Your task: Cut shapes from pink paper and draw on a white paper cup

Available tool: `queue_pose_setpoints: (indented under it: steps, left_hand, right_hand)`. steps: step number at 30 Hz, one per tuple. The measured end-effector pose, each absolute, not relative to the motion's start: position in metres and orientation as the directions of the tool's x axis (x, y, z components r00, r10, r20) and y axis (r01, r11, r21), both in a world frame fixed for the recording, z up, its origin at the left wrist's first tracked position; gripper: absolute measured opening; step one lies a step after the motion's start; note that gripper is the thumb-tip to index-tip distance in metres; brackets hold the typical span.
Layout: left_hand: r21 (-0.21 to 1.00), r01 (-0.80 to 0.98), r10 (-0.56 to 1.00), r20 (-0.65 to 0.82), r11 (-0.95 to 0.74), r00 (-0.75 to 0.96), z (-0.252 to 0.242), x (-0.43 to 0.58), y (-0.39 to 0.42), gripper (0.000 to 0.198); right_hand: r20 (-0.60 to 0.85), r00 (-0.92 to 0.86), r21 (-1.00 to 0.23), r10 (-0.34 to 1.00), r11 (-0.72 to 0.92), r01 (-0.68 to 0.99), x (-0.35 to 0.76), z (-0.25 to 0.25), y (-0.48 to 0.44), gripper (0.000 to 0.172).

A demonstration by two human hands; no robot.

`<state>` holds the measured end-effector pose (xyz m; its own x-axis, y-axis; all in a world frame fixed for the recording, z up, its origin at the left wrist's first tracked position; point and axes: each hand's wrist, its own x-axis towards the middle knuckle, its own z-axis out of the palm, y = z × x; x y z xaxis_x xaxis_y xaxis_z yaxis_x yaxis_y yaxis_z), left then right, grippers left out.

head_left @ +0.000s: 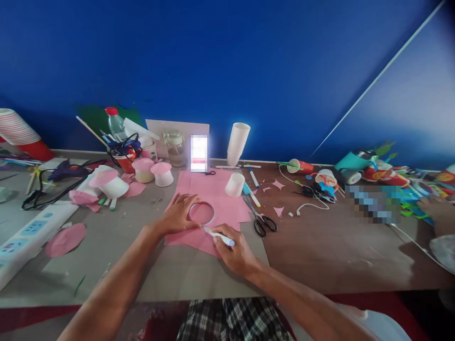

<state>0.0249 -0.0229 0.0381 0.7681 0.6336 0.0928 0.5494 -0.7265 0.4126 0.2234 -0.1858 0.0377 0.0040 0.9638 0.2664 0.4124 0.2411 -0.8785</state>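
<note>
Pink paper [209,189] lies on the table in front of me, its front edge cut at angles. On it rests a thin round ring [213,214]. My left hand [178,215] curls around the ring's left side, thumb near its lower edge and fingers at the top. In my right hand [235,251] is a white marker [224,238], its tip at the paper just beside the ring's lower right. An upright white paper cup [234,184] stands on the paper's right part. Black-handled scissors [262,222] lie open along the paper's right edge.
A lit phone [199,154] leans at the back, near a glass jar [175,150] and stacked white cups [238,143]. Pink-topped cups [161,174] and a power strip [28,232] are on the left. A co-worker's hand [439,215] is at far right, by craft materials.
</note>
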Motion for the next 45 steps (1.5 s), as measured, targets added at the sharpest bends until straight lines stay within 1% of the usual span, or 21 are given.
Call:
queue_pose_setpoints:
  steps: [3,6,8,10,12,16,19,21,23,25,27,31,35,41,45]
  left_hand:
    - [0.431,0.542,0.630,0.085,-0.721,0.772,0.040,0.025,-0.023,0.088]
    - [0.427,0.557,0.642,0.077,-0.712,0.762,0.041,0.026,-0.024,0.086]
    - [0.421,0.567,0.651,0.076,-0.708,0.755,0.042,0.027,-0.025,0.083]
    - [0.421,0.569,0.652,0.076,-0.707,0.754,0.042,0.027,-0.026,0.082]
    - [0.422,0.565,0.648,0.074,-0.709,0.758,0.043,0.027,-0.027,0.080]
    - [0.396,0.582,0.648,0.044,-0.710,0.761,0.050,0.030,-0.030,0.074]
    - [0.325,0.611,0.643,-0.012,-0.722,0.766,0.062,0.036,-0.032,0.073]
    - [0.257,0.633,0.634,-0.091,-0.730,0.768,0.071,0.041,-0.032,0.082]
    - [0.189,0.648,0.631,-0.145,-0.738,0.762,0.079,0.047,-0.032,0.085]
    - [0.142,0.645,0.623,-0.169,-0.751,0.763,0.085,0.052,-0.033,0.086]
    - [0.113,0.645,0.621,-0.189,-0.756,0.761,0.089,0.056,-0.035,0.083]
    - [0.076,0.660,0.629,-0.239,-0.747,0.739,0.097,0.061,-0.038,0.082]
    - [0.050,0.656,0.623,-0.266,-0.753,0.735,0.102,0.063,-0.039,0.085]
    - [0.046,0.653,0.620,-0.269,-0.756,0.737,0.100,0.065,-0.037,0.083]
    - [0.045,0.660,0.624,-0.280,-0.750,0.729,0.103,0.066,-0.039,0.082]
  right_hand:
    - [0.165,0.064,-0.945,0.984,0.139,0.297,0.234,0.042,-0.182,0.014]
    - [0.182,0.177,-0.954,0.967,0.130,0.271,0.250,0.047,-0.175,0.017]
    - [0.192,0.197,-0.953,0.962,0.134,0.273,0.258,0.048,-0.174,0.020]
    - [0.185,0.160,-0.950,0.970,0.134,0.282,0.261,0.048,-0.177,0.020]
    - [0.190,0.088,-0.935,0.978,0.154,0.319,0.260,0.047,-0.182,0.019]
    - [0.304,-0.081,-0.842,0.949,0.308,0.442,0.254,0.045,-0.189,0.016]
    - [0.381,-0.190,-0.760,0.905,0.424,0.493,0.251,0.044,-0.187,0.017]
    - [0.419,-0.244,-0.709,0.875,0.482,0.514,0.248,0.042,-0.184,0.018]
    - [0.448,-0.282,-0.664,0.849,0.527,0.531,0.245,0.041,-0.181,0.018]
    - [0.463,-0.307,-0.630,0.831,0.552,0.545,0.241,0.039,-0.178,0.019]
    - [0.480,-0.325,-0.601,0.815,0.575,0.554,0.236,0.038,-0.175,0.019]
    - [0.533,-0.359,-0.533,0.766,0.634,0.560,0.231,0.036,-0.171,0.018]
    - [0.547,-0.396,-0.473,0.738,0.662,0.581,0.229,0.032,-0.168,0.016]
    - [0.559,-0.409,-0.442,0.721,0.676,0.589,0.230,0.024,-0.163,0.017]
    - [0.534,-0.422,-0.442,0.733,0.667,0.600,0.236,0.023,-0.164,0.020]
